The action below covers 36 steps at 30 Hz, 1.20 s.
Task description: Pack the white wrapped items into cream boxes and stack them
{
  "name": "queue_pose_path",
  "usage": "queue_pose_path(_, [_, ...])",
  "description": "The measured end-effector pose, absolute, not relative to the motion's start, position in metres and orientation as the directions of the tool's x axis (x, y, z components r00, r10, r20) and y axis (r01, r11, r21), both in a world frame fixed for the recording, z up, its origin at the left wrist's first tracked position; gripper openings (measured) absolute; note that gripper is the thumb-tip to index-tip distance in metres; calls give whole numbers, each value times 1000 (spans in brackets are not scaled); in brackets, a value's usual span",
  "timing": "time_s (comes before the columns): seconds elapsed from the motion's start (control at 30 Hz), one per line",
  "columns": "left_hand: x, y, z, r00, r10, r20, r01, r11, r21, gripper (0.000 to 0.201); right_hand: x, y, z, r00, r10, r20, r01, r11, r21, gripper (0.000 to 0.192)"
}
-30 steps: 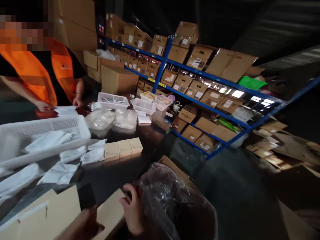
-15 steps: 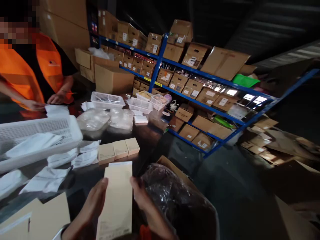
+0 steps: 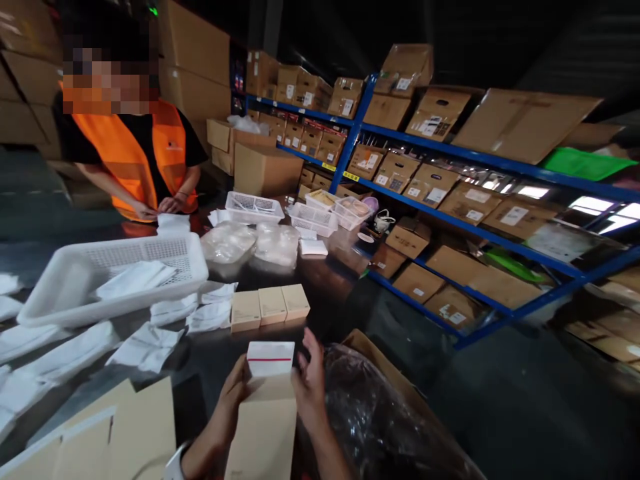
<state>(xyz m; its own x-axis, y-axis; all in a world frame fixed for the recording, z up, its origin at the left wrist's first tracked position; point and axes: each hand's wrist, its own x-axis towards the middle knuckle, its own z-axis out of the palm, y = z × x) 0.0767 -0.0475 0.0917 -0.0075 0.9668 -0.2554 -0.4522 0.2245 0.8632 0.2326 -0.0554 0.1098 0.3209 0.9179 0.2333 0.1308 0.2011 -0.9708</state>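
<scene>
Upright in front of me is a long beige cardboard box (image 3: 265, 427). At its top end shows a white panel (image 3: 271, 353) crossed by a thin red line. My left hand (image 3: 231, 393) is closed on the box's left edge. On the other side my right hand (image 3: 313, 383) has its thumb against the right edge, with the fingers raised and apart from the cardboard. Just beyond stand three small beige boxes (image 3: 271, 307) in a row. At the lower left lie several beige cardboard pieces (image 3: 143, 423) with white strips.
White packets (image 3: 146, 347) lie around a white plastic basket (image 3: 65, 267) on the dark table. Clear plastic bags (image 3: 277, 245) and smaller baskets (image 3: 255, 207) sit farther back. A plastic-lined carton (image 3: 370, 400) is at my right. Across the table works a person in an orange vest (image 3: 130, 147); blue shelving (image 3: 345, 157) holds cartons.
My view has swung left. The box's top end now shows the white panel with the red line, where beige cardboard faced me before. My right hand's fingers have lifted off the box's side.
</scene>
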Motion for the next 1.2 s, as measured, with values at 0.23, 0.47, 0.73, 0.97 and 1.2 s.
queue_pose_path(0.23, [95,-64,97,21,987,-162,-410,156,898,56,226,-34,165,-287,905,315,742,418,-524,27])
queue_pose_path(0.47, [98,-76,98,-34,999,25,-106,-29,994,64,214,-53,168,-283,887,364,847,409,-340,24])
queue_pose_path(0.73, [96,-71,99,-12,996,-88,-136,86,987,58,228,-38,151,105,946,306,603,185,-776,19])
queue_pose_path(0.97, [100,-77,97,67,997,-42,-131,50,990,56,239,-59,157,-110,928,356,689,330,-646,26])
queue_pose_path(1.2, [104,-86,110,57,998,-13,-16,14,1000,62,215,-71,158,-85,924,372,896,235,-378,23])
